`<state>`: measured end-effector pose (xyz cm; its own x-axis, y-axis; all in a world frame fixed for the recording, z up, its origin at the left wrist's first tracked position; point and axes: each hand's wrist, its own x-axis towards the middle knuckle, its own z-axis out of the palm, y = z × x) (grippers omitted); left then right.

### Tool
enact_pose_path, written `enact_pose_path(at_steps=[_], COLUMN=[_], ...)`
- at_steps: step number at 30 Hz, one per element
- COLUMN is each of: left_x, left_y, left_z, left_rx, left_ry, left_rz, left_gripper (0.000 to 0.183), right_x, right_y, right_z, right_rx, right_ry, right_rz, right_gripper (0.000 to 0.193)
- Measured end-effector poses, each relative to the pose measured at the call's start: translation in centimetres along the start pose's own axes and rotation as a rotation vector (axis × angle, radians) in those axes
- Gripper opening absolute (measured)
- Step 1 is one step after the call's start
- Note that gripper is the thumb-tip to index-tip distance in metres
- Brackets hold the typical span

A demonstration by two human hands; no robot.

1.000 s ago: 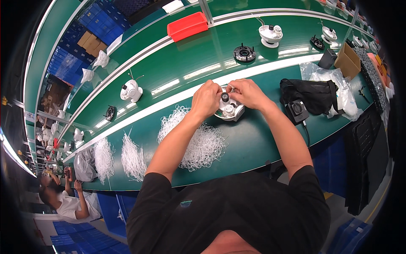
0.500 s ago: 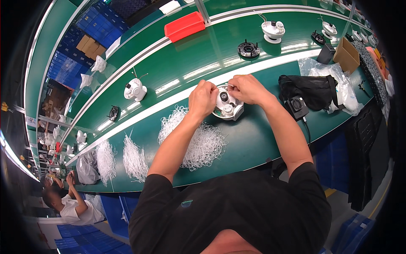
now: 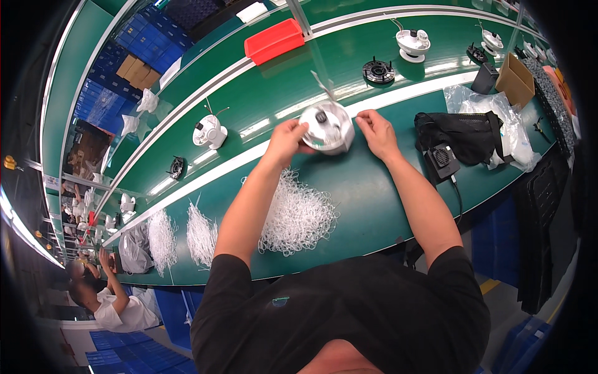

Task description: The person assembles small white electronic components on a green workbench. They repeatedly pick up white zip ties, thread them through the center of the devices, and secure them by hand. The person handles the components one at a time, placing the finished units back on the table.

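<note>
My left hand [image 3: 285, 143] grips the left rim of a round white plastic housing [image 3: 335, 134], with the fingers closed round its edge. The housing is blurred by motion. It has a dark round part on its face, and pale wires stick up at its far side. Just right of the housing, my right hand [image 3: 379, 134] hangs with thumb and fingers loosely bent and slightly apart, with nothing seen in it. Below my left hand, on the green table, lies a large heap of white looped ties [image 3: 298, 215].
Two smaller bundles of white strands [image 3: 200, 234] lie to the left. Similar white housings [image 3: 210, 131] and black ring-shaped bases [image 3: 379, 72] stand on the green belt beyond. A red bin [image 3: 274, 42] is behind. To the right are a black bag [image 3: 458, 132] and a small black device [image 3: 441, 161].
The white housing has been lifted and shifted toward the far side by my left hand. My right hand has come off it to the right. The housings on the belt appear slightly shifted right.
</note>
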<state>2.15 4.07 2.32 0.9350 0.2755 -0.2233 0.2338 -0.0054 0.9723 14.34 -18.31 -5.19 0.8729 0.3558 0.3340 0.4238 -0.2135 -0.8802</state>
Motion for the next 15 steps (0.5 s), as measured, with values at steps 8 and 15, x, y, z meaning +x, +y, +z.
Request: enact_pose_path(at_steps=[8, 15], left_x=[11.2, 7.6], left_y=[-0.5, -0.2], left_z=[-5.6, -5.3], left_rx=[-0.394, -0.065], left_ry=[0.355, 0.356], left_rz=[0.025, -0.020], left_gripper=[0.037, 0.039], right_x=[0.0, 0.3], right_y=[-1.6, -0.8], right_z=[-0.1, 0.1], right_rx=[-0.119, -0.089], right_ry=[-0.089, -0.078], right_rz=[0.042, 0.012], right_gripper=[0.018, 0.017])
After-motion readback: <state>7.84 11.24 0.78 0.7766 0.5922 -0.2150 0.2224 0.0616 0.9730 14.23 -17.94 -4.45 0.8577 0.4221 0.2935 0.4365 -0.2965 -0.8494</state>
